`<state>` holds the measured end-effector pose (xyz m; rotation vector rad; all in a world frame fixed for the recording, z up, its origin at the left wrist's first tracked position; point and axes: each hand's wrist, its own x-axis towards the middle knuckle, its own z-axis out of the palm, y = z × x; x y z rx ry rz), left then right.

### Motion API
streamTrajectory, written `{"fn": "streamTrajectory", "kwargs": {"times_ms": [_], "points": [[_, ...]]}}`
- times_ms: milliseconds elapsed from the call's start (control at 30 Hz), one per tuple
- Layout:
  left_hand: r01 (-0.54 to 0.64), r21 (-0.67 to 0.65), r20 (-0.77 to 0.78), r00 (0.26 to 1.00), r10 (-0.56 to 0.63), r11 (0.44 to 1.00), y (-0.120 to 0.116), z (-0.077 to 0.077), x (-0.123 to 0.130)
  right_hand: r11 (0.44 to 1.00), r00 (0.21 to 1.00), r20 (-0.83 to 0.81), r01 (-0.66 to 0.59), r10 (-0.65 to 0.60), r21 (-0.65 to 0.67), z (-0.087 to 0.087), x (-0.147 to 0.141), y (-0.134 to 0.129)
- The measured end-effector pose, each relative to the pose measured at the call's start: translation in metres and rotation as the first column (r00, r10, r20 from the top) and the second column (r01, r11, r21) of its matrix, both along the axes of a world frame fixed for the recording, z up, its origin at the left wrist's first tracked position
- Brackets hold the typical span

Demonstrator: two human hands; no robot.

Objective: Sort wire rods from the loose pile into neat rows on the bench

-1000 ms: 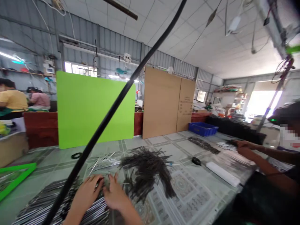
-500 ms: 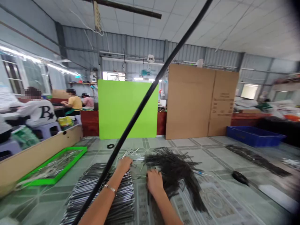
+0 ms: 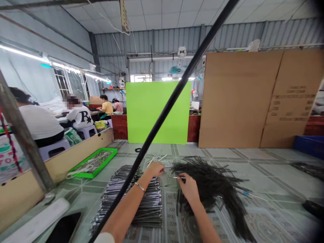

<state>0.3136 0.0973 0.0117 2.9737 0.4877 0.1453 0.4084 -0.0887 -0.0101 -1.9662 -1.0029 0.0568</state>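
Our right hand (image 3: 189,189) pinches a thin metal rod (image 3: 179,177) narrowly over the heap of dark rods (image 3: 210,184); our left hand (image 3: 154,169) curls at the far end of the stack of steel rods (image 3: 148,206), its grip impossible to tell

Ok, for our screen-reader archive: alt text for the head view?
The bare left hand reaches a stack of slim silver rods and the right hand pinches a thin rod beside a heap of dark bristly strands, all on a pale green patterned surface.

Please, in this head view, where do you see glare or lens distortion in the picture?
In the head view, white fluorescent tube lights glare at upper left, the grey corrugated metal wall bends near the edges, and a black cable crosses the frame diagonally.
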Motion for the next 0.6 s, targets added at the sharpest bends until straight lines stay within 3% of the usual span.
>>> {"fn": "streamTrajectory", "kwargs": {"times_ms": [133, 267, 400, 467, 600], "points": [[0.027, 0.008, -0.002, 1.0, -0.027, 1.0, -0.022, 0.006, 0.005, 0.958, 0.96, -0.279, 0.073, 0.008, 0.278, 0.001, 0.011, 0.0], [-0.041, -0.01, 0.007, 0.999, 0.041, 0.999, -0.056, 0.008, 0.007, 0.813, 0.801, -0.583, 0.248, 0.134, 0.527, 0.009, 0.02, -0.003], [-0.07, -0.042, -0.04, 0.997, 0.068, 0.997, -0.094, 0.006, -0.001, 0.685, 0.732, -0.654, 0.377, 0.192, 0.623, 0.018, 0.017, -0.005], [-0.086, -0.051, -0.092, 0.992, 0.081, 0.995, -0.109, 0.006, -0.006, 0.674, 0.717, -0.658, 0.37, 0.231, 0.64, 0.02, 0.013, -0.006], [-0.149, -0.047, -0.159, 0.977, 0.14, 0.988, -0.123, 0.008, -0.01, 0.701, 0.668, -0.667, 0.301, 0.33, 0.647, 0.021, 0.006, -0.007]]}}
